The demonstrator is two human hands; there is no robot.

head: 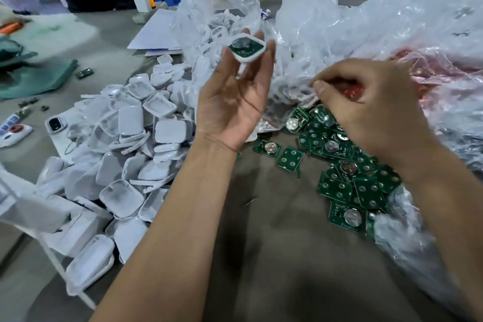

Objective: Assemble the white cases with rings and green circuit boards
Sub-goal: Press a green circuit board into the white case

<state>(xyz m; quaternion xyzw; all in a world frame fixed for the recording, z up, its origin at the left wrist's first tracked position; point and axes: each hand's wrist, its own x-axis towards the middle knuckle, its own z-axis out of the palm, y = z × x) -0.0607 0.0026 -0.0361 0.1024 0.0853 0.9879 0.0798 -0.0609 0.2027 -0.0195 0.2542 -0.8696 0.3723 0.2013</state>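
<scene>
Far left on the grey desk (274, 256): a green cloth (39, 78), a few small dark parts and a white remote-like device (14, 133) with a red button. A white charger (142, 1) with its cable stands at the far edge.

Left of centre: a loose heap of white cases (125, 154), smooth moulded plastic, rounded-square and shallow, many lying hollow side up, some overlapping thin white strips.

Centre: the left hand (235, 102) is raised palm up, fingers extended upward. Its fingertips pinch one white case (247, 47) held above the heap; a green circuit board (248, 49) with a round silvery disc sits inside that case. Motion blur softens the detail.

Behind the hand: a crumpled clear plastic bag (217, 15) holding more white parts, partly hiding them.

Right of centre: a scatter of green circuit boards (347, 178), flat rounded squares with silver contact dots; several carry round metal coin cells. They lie on the desk just beside and under the right hand (366, 110).

Right: that hand reaches down, knuckles up, fingers curled with thumb against fingertips at the edge of wrinkled clear plastic sheeting (392, 21); what it pinches cannot be made out. Red items show dimly through the sheeting, which also covers the boards' near right edge.
</scene>
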